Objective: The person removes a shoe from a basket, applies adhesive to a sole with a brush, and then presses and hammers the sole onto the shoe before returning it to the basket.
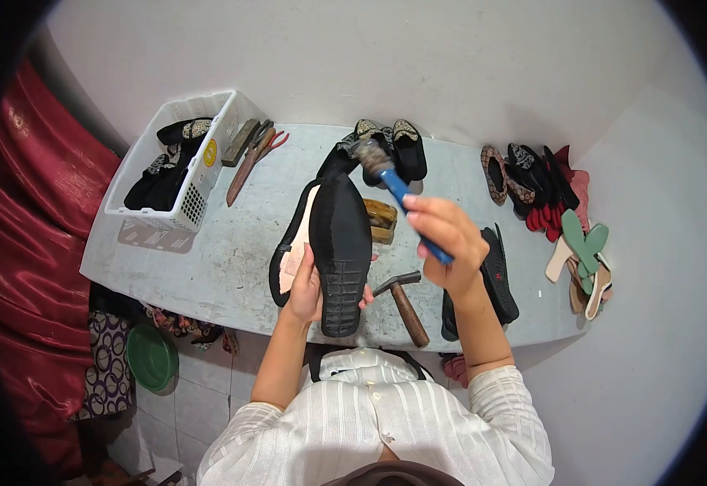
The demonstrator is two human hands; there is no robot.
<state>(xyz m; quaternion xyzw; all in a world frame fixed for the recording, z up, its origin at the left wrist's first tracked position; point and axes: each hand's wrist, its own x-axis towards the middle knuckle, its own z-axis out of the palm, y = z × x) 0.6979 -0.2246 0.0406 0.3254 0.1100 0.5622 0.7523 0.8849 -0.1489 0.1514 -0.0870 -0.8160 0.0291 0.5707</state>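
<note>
My left hand [305, 292] grips a black shoe sole [341, 251], its ridged heel toward me, with the thumb on its left edge and fingertips showing at its right. Against the sole's left side is a black-edged shoe piece with a pale pinkish inner face [295, 257], partly hidden by the sole. Wrapped around a blue-handled brush [398, 188], my right hand [451, 240] holds it up to the right of the sole, worn bristles pointing away from me. Below the brush, a hammer [408, 312] with a wooden handle lies on the table [224, 267].
Black patterned shoes [408, 154] stand at the back, near a yellowish block [383, 219]. To the left are a white basket [179, 215] of shoes and red-handled pliers [271, 144]. More black soles [499, 279], patterned flats [495, 174] and green insoles [584, 243] lie right.
</note>
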